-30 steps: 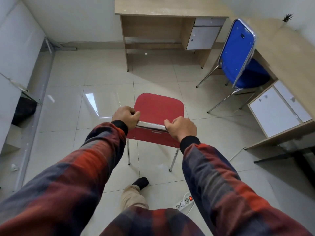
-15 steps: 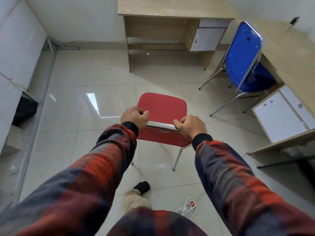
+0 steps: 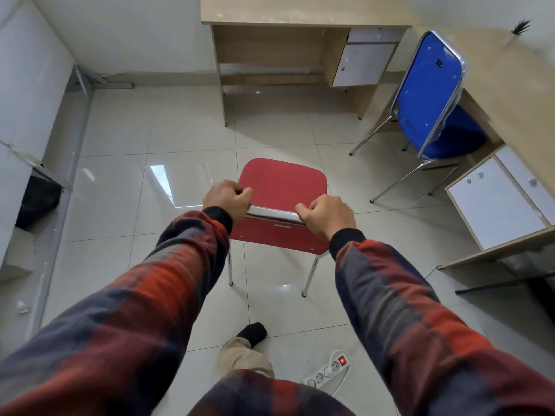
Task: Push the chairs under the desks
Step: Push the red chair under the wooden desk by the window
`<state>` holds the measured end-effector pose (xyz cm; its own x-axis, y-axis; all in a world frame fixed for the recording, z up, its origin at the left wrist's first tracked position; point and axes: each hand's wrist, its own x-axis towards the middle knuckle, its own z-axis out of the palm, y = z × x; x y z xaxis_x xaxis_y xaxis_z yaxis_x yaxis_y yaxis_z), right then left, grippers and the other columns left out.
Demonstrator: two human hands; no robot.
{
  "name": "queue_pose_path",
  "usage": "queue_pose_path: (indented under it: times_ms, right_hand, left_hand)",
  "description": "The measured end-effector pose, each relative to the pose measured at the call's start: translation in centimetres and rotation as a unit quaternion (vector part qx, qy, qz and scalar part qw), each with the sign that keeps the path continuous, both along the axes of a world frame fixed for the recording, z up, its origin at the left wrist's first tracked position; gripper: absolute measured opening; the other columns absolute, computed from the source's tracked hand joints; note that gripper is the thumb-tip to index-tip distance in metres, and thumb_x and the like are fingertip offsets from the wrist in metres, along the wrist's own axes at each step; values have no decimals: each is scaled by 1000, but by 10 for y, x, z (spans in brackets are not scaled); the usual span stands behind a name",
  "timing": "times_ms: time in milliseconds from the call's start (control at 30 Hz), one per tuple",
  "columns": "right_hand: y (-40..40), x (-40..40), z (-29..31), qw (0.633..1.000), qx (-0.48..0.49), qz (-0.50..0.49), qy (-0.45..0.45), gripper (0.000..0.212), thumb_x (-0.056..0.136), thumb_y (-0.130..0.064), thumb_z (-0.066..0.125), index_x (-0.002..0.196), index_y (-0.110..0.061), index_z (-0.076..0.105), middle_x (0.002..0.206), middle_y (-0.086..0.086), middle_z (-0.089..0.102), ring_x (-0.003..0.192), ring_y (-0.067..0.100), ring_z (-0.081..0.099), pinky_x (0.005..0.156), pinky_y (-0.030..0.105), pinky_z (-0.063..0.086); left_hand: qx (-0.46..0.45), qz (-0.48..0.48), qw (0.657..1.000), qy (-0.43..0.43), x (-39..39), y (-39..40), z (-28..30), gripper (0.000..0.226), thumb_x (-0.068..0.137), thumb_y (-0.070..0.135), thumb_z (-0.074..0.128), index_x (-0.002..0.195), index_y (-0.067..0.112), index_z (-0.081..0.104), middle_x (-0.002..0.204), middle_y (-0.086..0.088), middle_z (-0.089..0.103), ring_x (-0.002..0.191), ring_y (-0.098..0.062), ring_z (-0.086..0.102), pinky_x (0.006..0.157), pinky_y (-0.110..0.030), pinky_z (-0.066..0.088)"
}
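A red chair [image 3: 282,187] with chrome legs stands on the tiled floor in front of me, its seat facing the far wooden desk [image 3: 288,13]. My left hand [image 3: 226,201] grips the left end of the chrome top rail of its backrest. My right hand [image 3: 327,216] grips the right end of the same rail. An open stretch of floor lies between the red chair and the far desk. A blue chair [image 3: 429,94] sits at the right desk [image 3: 516,94], its seat partly under the top.
A white power strip [image 3: 329,372] with a lit red switch lies on the floor by my right foot. My left foot in a black sock [image 3: 252,333] is stepped forward. White panels and a metal frame [image 3: 81,82] line the left wall.
The red chair has travelled forward toward the far desk with both hands still gripping its rail, and I have stepped after it.
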<state>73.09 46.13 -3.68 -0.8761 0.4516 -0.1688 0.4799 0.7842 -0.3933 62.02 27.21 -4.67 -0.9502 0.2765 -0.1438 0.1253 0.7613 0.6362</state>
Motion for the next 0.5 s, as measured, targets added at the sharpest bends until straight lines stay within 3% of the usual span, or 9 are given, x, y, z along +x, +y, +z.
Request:
queue_pose_path:
  times_ms: [200,500]
  right_hand:
    - [29,-6,2,1000,15,-3,-3,47,89,-46,53,51,-18,47,47,-4,36,45,19,34,47,26,29]
    - [5,-28,-5,999,8,-30,8,49,88,-49,49,52,-16,49,48,-4,43,46,20,39,50,27,34]
  left_hand:
    - [6,-14,1000,9,2,26,0,43,71,42,40,60,10,67,61,-7,65,64,-28,62,59,-33,50]
    - [15,-24,1000,1,-28,7,1,37,72,35,43,54,11,63,59,-6,65,62,-27,62,60,-34,50]
